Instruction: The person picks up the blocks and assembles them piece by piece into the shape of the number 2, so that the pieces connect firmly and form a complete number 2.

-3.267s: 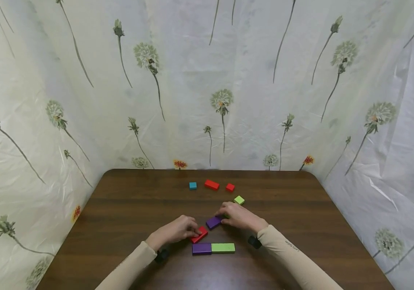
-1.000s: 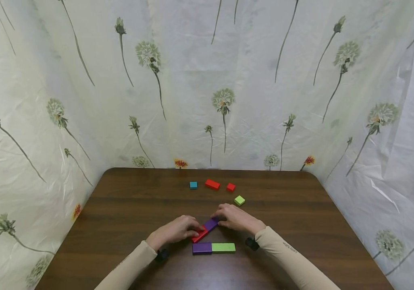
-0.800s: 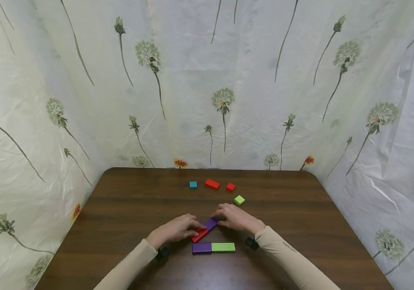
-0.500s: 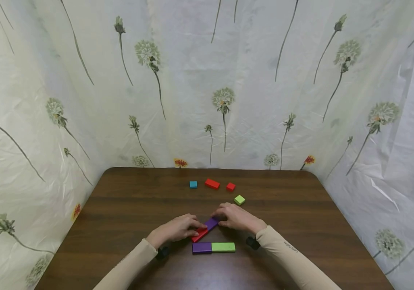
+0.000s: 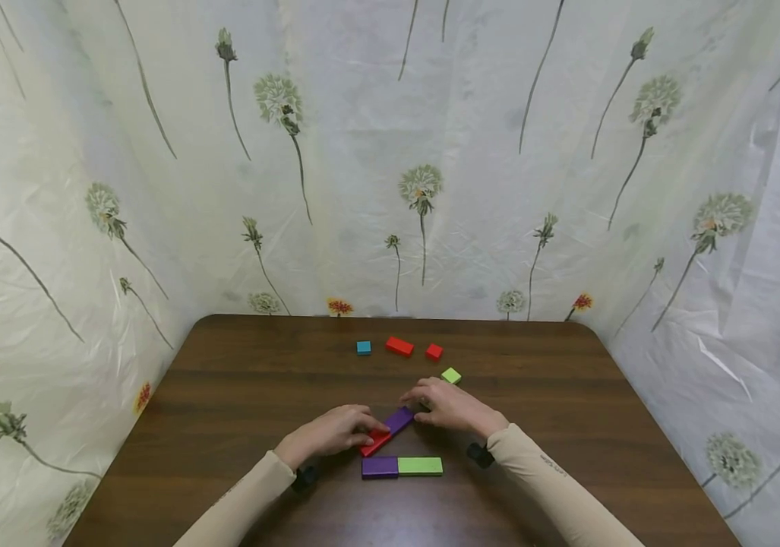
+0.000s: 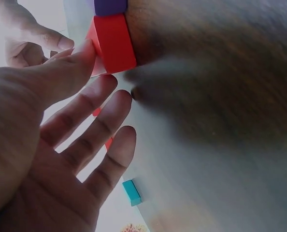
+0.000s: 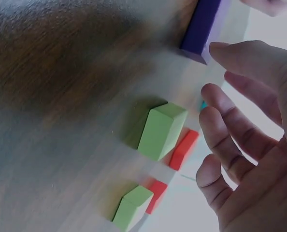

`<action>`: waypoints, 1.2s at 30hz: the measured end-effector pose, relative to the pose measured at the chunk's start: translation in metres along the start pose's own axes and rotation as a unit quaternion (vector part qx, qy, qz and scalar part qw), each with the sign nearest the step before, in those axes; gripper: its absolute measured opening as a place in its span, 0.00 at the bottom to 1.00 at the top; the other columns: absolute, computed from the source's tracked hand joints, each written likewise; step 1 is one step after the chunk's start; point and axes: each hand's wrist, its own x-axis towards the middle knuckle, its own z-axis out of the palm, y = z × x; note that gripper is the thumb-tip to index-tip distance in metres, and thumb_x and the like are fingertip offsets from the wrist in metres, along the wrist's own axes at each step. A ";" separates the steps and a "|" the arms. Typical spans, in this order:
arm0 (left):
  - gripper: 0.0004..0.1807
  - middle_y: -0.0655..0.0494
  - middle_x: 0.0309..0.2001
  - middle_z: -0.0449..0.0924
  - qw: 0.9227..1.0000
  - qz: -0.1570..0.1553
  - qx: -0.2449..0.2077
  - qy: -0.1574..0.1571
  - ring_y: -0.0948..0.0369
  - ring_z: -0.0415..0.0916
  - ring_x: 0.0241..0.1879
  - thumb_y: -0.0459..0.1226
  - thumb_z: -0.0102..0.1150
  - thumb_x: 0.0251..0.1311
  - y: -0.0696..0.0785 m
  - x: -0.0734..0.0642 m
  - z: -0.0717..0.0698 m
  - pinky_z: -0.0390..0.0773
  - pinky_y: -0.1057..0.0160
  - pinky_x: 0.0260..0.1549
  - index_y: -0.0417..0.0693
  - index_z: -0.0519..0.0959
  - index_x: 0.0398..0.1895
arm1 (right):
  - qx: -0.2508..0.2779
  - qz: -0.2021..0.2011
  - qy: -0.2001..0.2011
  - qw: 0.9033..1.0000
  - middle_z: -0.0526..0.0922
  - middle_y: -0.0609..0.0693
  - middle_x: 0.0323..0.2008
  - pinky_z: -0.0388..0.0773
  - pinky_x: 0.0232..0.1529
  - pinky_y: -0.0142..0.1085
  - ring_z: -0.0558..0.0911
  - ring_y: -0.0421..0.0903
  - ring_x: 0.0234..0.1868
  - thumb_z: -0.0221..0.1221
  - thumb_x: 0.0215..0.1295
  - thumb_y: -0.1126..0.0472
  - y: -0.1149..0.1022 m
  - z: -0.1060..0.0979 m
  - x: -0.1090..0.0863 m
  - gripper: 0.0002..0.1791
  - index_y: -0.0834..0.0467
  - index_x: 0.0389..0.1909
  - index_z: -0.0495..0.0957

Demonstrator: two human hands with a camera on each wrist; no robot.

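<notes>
My left hand [image 5: 335,433] pinches a red block [image 5: 375,443] between thumb and index finger, the other fingers spread out. One end of the red block [image 6: 115,43] meets a purple block [image 5: 399,420], the two forming a slanted line on the table. Close to the far end of that purple block [image 7: 201,34] is my right hand [image 5: 451,406], its fingers parted and its thumb tip near the block's corner. A green block [image 7: 163,130] lies near the right fingers and is mostly hidden under that hand in the head view.
In front, a purple block [image 5: 380,467] and a long green block [image 5: 420,466] lie end to end on the brown table [image 5: 260,357]. Farther back are a blue block [image 5: 364,348], a red bar [image 5: 399,346], a small red block [image 5: 434,352] and a small green one [image 5: 451,376].
The red and purple blocks, apart at first, have come together end to end. My right hand has since drawn slightly right, off the purple block. The left hand stays on the red one.
</notes>
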 end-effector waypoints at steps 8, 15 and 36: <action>0.15 0.62 0.40 0.78 1.000 -0.001 -0.008 0.001 0.71 0.69 0.36 0.39 0.60 0.64 -0.001 0.000 0.001 0.71 0.73 0.37 0.56 0.81 0.54 | 0.025 0.028 0.007 0.999 0.79 0.44 0.51 0.75 0.53 0.42 0.76 0.44 0.54 0.65 0.61 0.54 0.005 -0.005 -0.002 0.20 0.47 0.55 0.80; 0.15 0.61 0.41 0.78 1.000 -0.004 -0.013 0.002 0.72 0.69 0.35 0.39 0.60 0.64 0.000 -0.001 0.001 0.71 0.73 0.36 0.56 0.81 0.54 | 0.023 0.021 0.029 0.999 0.80 0.48 0.48 0.75 0.50 0.42 0.76 0.45 0.49 0.65 0.61 0.57 0.010 -0.013 -0.005 0.20 0.50 0.55 0.80; 0.02 0.64 0.33 0.73 0.999 -0.007 -0.026 0.018 0.70 0.66 0.32 0.38 0.61 0.62 -0.001 0.000 0.003 0.70 0.73 0.32 0.52 0.78 0.32 | 0.053 0.062 0.060 0.995 0.80 0.53 0.48 0.76 0.42 0.41 0.78 0.49 0.46 0.65 0.60 0.58 0.036 -0.026 -0.018 0.21 0.51 0.56 0.79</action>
